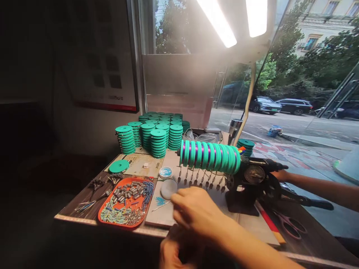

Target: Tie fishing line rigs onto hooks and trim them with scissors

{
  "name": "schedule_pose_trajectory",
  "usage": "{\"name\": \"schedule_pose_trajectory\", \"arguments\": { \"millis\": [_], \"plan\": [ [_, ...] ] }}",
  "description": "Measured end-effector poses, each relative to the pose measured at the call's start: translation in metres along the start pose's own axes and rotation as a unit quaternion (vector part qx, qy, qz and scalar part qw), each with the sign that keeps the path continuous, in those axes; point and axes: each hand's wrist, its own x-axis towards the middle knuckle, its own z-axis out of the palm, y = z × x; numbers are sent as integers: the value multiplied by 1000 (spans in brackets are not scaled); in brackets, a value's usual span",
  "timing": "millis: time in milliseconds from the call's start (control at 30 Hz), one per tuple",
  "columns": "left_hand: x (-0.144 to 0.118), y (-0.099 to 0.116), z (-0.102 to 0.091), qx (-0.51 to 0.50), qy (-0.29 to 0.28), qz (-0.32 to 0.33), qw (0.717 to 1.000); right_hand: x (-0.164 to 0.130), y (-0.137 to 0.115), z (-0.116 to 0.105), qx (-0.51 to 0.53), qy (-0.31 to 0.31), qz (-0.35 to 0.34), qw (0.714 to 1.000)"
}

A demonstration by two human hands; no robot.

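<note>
The right hand (193, 209) and the left hand (172, 248) are close together over the near edge of the table, the right on the far side of the left and so nearer to everything on the board (157, 220). The right hand's fingers are curled inward and its back faces the camera; I cannot tell whether it is pinching anything or merely folded. The left is blurred and partly dark, and its grip cannot be told either.

Just left of the right fingertips lies a thin rod (160, 207), its long axis running from near left to far right, so that its far end points at those fingers; whether they touch it is unclear. The white dish (169, 189) is just on the far side of the same fingers, with blue bits (160, 201) to its left.

Farther off, the row of spools (210, 156) sits on the winder (254, 175), its long axis lying left to right, across the line of the right forearm. A row of sinkers (200, 182) hangs along its near side, between spools and right hand. Another person's arm (316, 185) comes in from the right, behind the winder, well apart from both hands
</note>
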Motion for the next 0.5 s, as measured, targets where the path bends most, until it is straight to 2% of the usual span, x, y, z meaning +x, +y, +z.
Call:
{"name": "schedule_pose_trajectory", "arguments": {
  "millis": [67, 167, 200, 267, 367, 500],
  "plan": [
    [3, 4, -4, -2, 0, 27, 1000, -30, 4, 0, 46, 23, 59, 997],
    [7, 15, -7, -15, 46, 26, 998, -70, 8, 11, 277, 82, 153, 945],
    [8, 18, -7, -22, 60, 23, 998, -80, 8, 16, 332, 89, 170, 924],
    [10, 24, -6, -32, 77, 25, 996, -93, 6, 25, 383, 84, 185, 901],
    [13, 28, -7, -21, 65, 53, 996, -100, 2, 32, 395, 72, 188, 896],
    [17, 29, -10, 12, 9, 117, 993, -100, 0, 33, 360, 64, 160, 917]
  ]
}}
